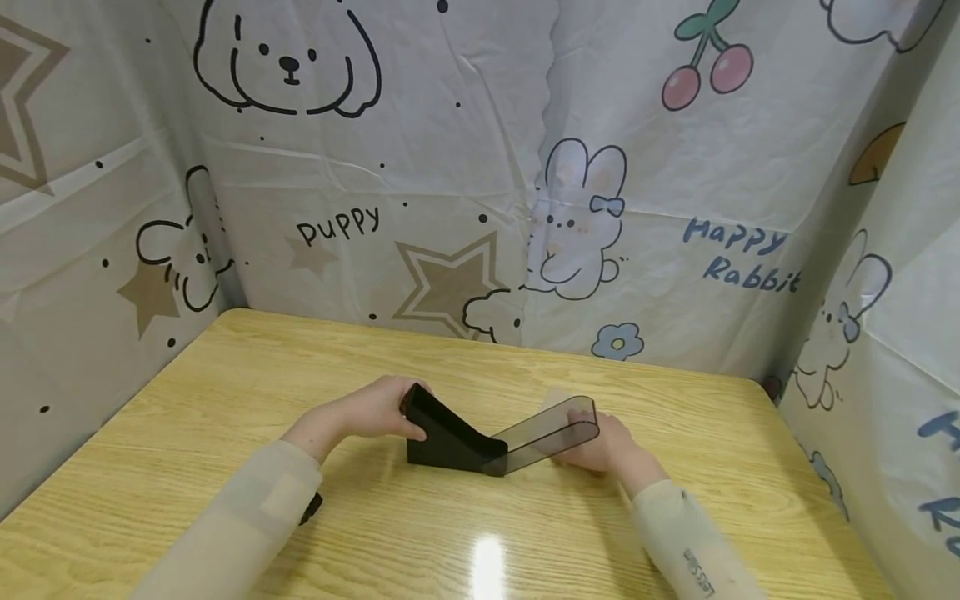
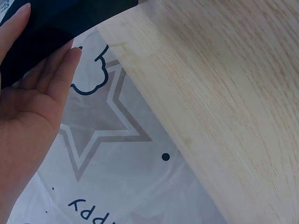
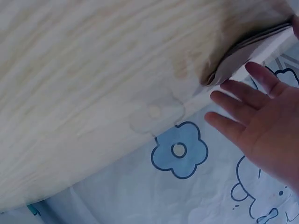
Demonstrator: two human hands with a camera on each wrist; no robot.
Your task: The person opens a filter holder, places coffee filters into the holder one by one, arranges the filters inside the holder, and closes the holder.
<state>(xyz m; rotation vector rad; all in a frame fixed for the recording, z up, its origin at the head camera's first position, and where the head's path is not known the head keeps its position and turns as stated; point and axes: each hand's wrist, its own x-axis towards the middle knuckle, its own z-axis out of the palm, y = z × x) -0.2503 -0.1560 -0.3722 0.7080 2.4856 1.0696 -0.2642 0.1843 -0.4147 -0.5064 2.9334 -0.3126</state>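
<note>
A black wedge-shaped piece [image 1: 450,442] stands on the table, tall at its left end and sloping down to the right. My left hand [image 1: 378,408] grips that tall end, thumb on the near side; the left wrist view shows the black side [image 2: 70,28] between thumb and fingers. From the low end a smoky see-through tray [image 1: 547,437] with a rounded tip slants up to the right. My right hand [image 1: 600,442] holds the tray near its tip, partly seen through it. In the right wrist view its fingers [image 3: 233,107] lie fairly straight along the layered-looking edge.
The wooden table [image 1: 375,533] extends around both hands. Patterned cloth [image 1: 450,167] hangs behind it and along both sides. A small black item [image 1: 311,508] shows beside the left sleeve, mostly hidden.
</note>
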